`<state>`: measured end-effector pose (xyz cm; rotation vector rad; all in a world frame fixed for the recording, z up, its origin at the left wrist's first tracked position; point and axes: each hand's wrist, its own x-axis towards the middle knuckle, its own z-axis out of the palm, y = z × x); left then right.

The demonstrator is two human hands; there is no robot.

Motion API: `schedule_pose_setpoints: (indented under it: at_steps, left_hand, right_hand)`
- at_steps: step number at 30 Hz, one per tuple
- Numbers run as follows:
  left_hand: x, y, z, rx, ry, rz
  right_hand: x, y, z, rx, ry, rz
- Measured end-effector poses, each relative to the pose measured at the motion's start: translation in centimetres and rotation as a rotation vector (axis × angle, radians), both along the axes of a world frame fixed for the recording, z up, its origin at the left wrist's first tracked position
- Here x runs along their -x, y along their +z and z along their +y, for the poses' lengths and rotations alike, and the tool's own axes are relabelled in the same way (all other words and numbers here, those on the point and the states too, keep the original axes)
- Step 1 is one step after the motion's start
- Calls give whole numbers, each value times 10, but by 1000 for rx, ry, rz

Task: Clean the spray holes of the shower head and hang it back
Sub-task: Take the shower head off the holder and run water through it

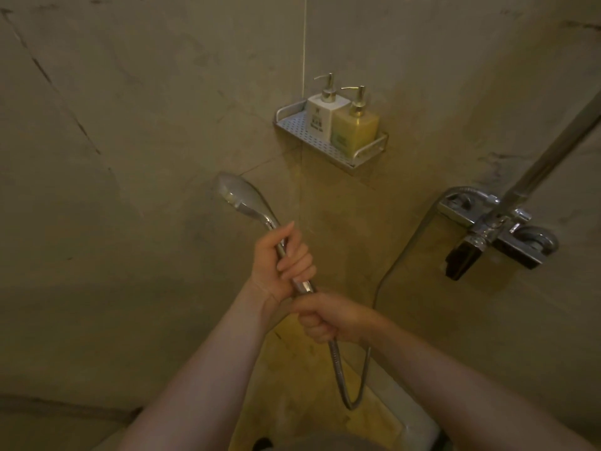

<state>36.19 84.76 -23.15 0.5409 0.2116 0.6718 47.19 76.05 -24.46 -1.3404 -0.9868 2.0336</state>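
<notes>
The chrome shower head [240, 197] points up and to the left in front of the wall corner, its spray face turned left and hard to see. My left hand [283, 260] grips the handle just below the head, fingers curled round it. My right hand [328, 319] grips the lower end of the handle where the metal hose [338, 366] joins. The hose loops down and then rises to the mixer tap [497, 229] on the right wall.
A perforated metal corner shelf [305, 138] holds a white pump bottle [323, 113] and a yellow pump bottle [354, 130]. A chrome riser pipe [553, 151] climbs from the tap to the upper right. A white ledge [409, 421] lies low in the corner.
</notes>
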Motion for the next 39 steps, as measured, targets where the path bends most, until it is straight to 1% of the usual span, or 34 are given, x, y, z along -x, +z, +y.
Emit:
schedule_pose_setpoints:
  at_steps: [2, 4, 8, 12, 16, 20, 22, 24, 26, 28, 29, 30, 32, 34, 36, 37, 39]
  left_hand:
    - [-2, -1, 2, -1, 2, 75]
    - [-4, -1, 3, 21, 42, 122]
    - [-10, -1, 0, 90, 157, 251]
    - [-19, 0, -5, 111, 257, 396]
    - [-31, -2, -11, 138, 357, 506]
    - [-42, -4, -16, 183, 452, 630]
    - [-49, -7, -18, 232, 552, 701]
    - [-55, -11, -15, 281, 713, 787]
    - [-59, -13, -12, 270, 835, 881]
    - [-63, -14, -11, 254, 886, 949]
    - [-65, -15, -11, 255, 866, 952]
    - [-64, -16, -12, 255, 807, 932]
    - [-59, -14, -13, 255, 591, 841]
    - [-49, -10, -11, 267, 363, 679]
    - [-37, -7, -11, 249, 216, 478]
    - [-33, -6, -11, 242, 175, 365]
    - [-26, -7, -11, 216, 98, 151]
  right_hand:
    - [6, -6, -1, -72, -122, -103]
    - [11, -10, -2, -123, -212, -163]
    - [16, -15, -3, -209, -299, -327]
    - [17, -28, -1, -263, -395, -467]
    - [13, -32, -1, -345, -429, -594]
    - [11, -39, -4, -348, -459, -683]
    - [11, -40, -7, -354, -466, -729]
    - [10, -38, -12, -372, -429, -822]
    - [10, -38, -14, -407, -398, -910]
    - [11, -44, -13, -420, -380, -964]
    - [11, -47, -12, -416, -363, -959]
    - [10, -48, -11, -398, -360, -910]
    - [4, -44, -10, -296, -377, -731]
    - [-9, -33, -12, -140, -326, -466]
    - [-24, -21, -14, 41, -148, -158]
    - [-30, -14, -14, 105, -35, -74]
    - [-37, -6, -14, 165, 134, 29]
